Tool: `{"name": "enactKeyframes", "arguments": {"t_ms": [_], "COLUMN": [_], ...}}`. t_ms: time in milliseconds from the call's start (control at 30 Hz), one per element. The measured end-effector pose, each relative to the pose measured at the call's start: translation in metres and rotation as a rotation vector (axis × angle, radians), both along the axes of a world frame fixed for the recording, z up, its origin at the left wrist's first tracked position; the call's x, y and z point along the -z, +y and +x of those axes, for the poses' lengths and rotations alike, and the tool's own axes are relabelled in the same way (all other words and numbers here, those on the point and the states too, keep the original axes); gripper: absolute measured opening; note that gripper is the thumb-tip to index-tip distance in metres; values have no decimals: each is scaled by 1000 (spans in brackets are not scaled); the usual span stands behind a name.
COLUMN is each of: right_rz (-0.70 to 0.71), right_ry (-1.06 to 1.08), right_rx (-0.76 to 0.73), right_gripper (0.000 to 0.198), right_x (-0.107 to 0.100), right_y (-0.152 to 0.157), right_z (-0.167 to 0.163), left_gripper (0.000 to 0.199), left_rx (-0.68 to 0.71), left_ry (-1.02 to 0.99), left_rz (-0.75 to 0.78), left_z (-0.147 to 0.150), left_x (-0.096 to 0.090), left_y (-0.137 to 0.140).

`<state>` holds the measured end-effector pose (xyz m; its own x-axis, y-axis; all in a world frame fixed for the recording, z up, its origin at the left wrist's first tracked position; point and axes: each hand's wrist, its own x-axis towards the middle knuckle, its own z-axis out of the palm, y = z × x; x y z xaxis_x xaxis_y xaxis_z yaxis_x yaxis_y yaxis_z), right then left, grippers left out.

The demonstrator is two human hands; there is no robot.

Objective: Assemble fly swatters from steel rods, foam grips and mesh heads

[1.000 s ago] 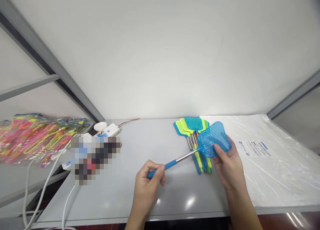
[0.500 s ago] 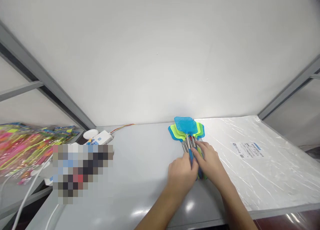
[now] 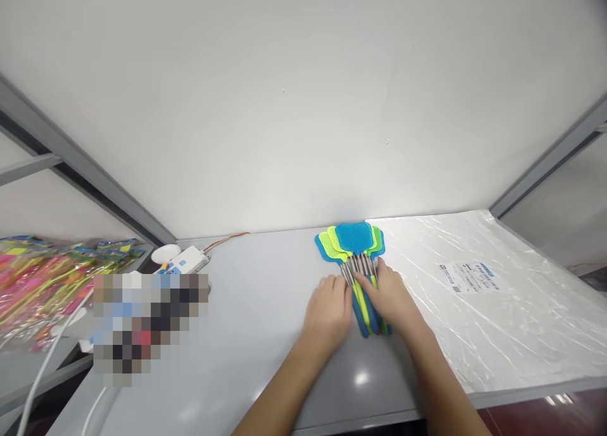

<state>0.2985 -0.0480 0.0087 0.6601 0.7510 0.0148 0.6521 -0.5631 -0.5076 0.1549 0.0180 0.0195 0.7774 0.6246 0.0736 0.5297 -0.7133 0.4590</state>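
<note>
A fanned bundle of fly swatters point(image 3: 360, 300) lies on the grey table, with blue, yellow-green and green mesh heads pointing to the wall. Metal shafts lead down to blue and yellow-green handles. My left hand point(image 3: 328, 309) presses against the bundle's left side, its fingers curled and close together, the thumb hidden. From the right, my right hand point(image 3: 392, 297) grips the bundle, its thumb across the upper handles and its fingers around the far side. A large blue mesh head point(image 3: 355, 238) lies on top of the others.
Right of the bundle, a white plastic package point(image 3: 521, 335) with a printed label point(image 3: 469, 278) covers the table point(image 3: 256, 284). At left are a white adapter point(image 3: 190, 260), a round white object point(image 3: 165, 254), a blurred-out patch and cables. Colourful items in clear plastic point(image 3: 52, 278) lie beyond.
My left hand has slid left off the top of the handles to the bundle's side. More handles now show between my hands, and the swatter heads sit closer together. The view has shifted slightly.
</note>
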Motion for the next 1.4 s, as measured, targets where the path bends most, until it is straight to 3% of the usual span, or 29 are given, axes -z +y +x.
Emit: {"name": "enactKeyframes", "arguments": {"t_ms": [133,300,400,533,633,733,967,1167,1300,1400], "right_rz": [-101,-146,-121,-57,-5,42,125,116,136,188], "right_ry": [-112,-281,-371,-458,-514,-566,-649,-702,-750,-770], "right_rx": [3,-99,-320,-739,-984,-1107,-1175,-1207,-1098,-881], "right_gripper": [87,70,64,65,63,63,60,61,61,61], "right_x": [-1,8,13,14,13,11,13,6,2,9], "right_y": [17,31,38,56,81,109,161,183,172,138], "right_z": [-17,-60,-89,-113,-118,-111,-76,-58,-60,-64], "left_gripper": [29,48,66,86,81,72,56,55,55,54], "left_rx": [-19,-74,-70,-94,-178,-261,-311,-338,-315,-224], "left_ry": [12,38,60,117,162,153,140,95,48,8], "left_rz": [71,158,254,331,354,389,441,463,470,489], "left_z": [-22,-65,-95,-131,-148,-152,-125,-111,-111,-107], "left_x": [7,5,0,3,14,26,36,41,38,29], "left_y": [17,37,46,52,59,75,125,139,135,124]}}
